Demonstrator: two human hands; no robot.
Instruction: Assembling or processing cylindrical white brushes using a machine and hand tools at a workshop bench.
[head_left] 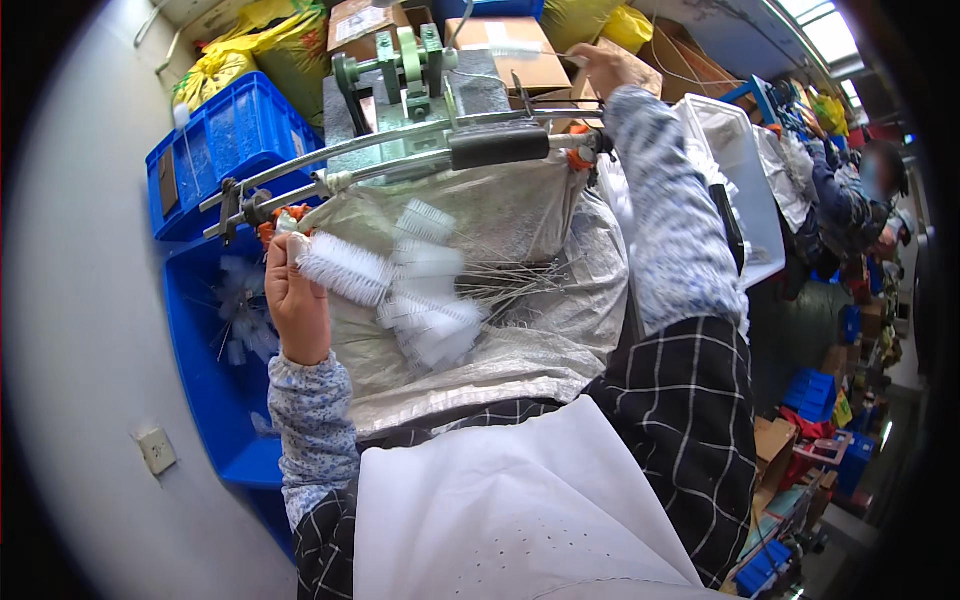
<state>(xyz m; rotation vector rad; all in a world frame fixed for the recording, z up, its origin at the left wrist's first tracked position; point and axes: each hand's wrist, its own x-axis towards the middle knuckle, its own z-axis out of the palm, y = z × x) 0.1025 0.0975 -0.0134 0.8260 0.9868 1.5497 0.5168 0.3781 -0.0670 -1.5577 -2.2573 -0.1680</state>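
My left hand (297, 305) is closed at the left, its fingertips pinching the end of a white bristle brush (346, 268). Below and right of that brush, several more white bristle brushes (432, 325) lie in a heap on a pale woven sack cloth (540, 360) over my lap, their thin wire stems (515, 285) fanning to the right. At the far upper right, my right hand (605, 70) is closed on a thin wire stem. A blurred white brush head (515, 48) extends leftward from it, above a cardboard box.
A bench machine (410, 75) with metal rails and a black padded bar (500, 145) stands ahead. Blue crates (225, 140) are at left, one holding brushes. A white bin (735, 170) stands right; farther right, a person (860, 190) sits among boxes.
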